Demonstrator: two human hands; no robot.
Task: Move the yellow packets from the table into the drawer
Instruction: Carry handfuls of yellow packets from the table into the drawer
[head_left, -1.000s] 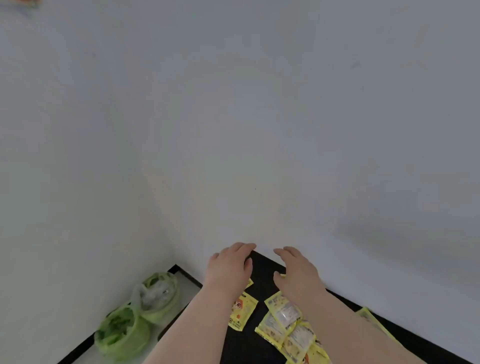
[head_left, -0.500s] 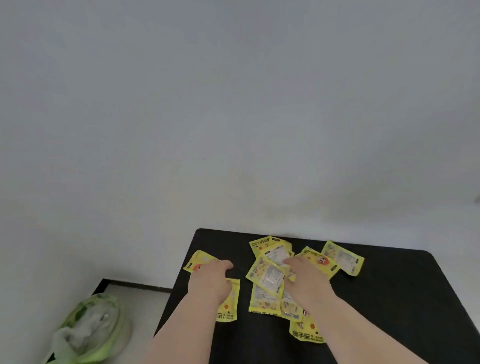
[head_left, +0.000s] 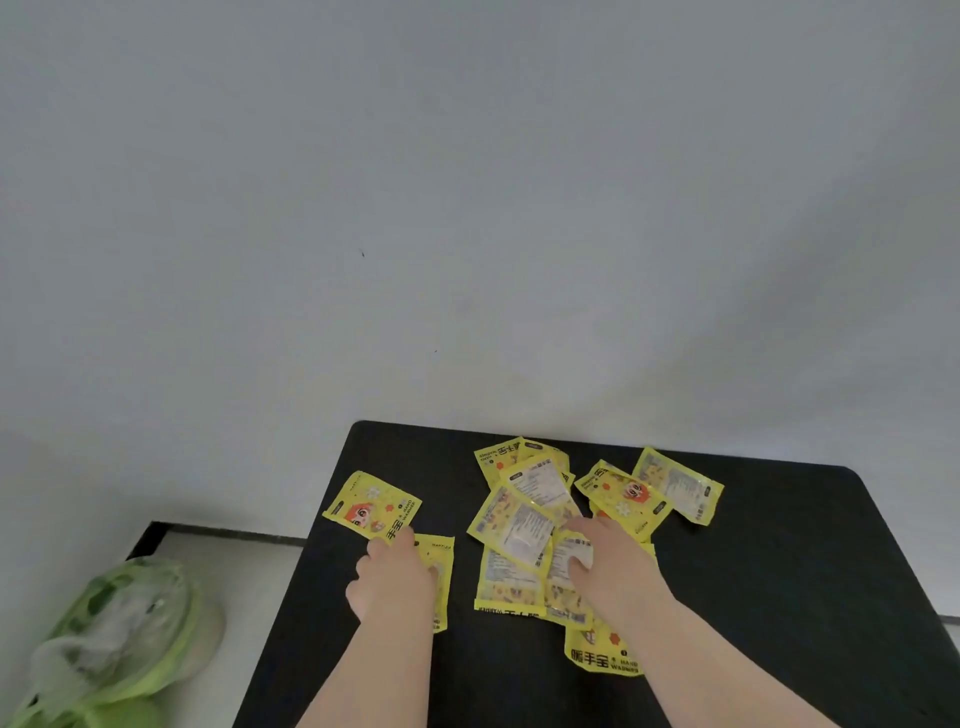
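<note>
Several yellow packets (head_left: 519, 525) lie scattered and overlapping on the black table (head_left: 779, 571). One packet (head_left: 371, 506) lies apart at the left. My left hand (head_left: 395, 577) rests palm down on another packet (head_left: 441, 566), its bent fingertips touching the corner of the left one; I cannot tell if it grips either. My right hand (head_left: 613, 566) lies on the middle of the pile, thumb and forefinger pinched on a packet's pale edge (head_left: 569, 551). More packets (head_left: 680, 483) lie beyond it, near the wall. No drawer is in view.
A white wall rises right behind the table's far edge. Left of the table, lower down, is a pale surface (head_left: 228, 561) with a green and clear plastic bag (head_left: 119, 629) on it. The table's right half is bare black.
The view has swung down and right from the wall corner, bringing the whole pile into sight. Both hands have settled onto the packets, the right one closing its fingers on one.
</note>
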